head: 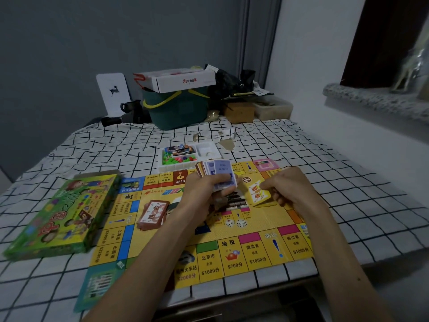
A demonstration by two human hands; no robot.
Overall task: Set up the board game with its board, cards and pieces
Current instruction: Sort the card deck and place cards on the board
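Note:
A yellow game board (260,219) lies flat on the checked tablecloth in front of me. My left hand (204,194) grips a fanned stack of purple cards (218,173) above the board's middle. My right hand (287,187) pinches the edge of a yellow card deck (258,192) that rests on the board. A brown card deck (153,213) sits on the board's left part. Beyond the board stands a white plastic tray (209,149) holding coloured pieces (178,159) and more cards.
The green game box (62,217) lies to the left of the board. At the back of the table stand a green basket (178,110) with a white carton on top, a small brown box (239,112) and black bags. A wall and window sill run along the right.

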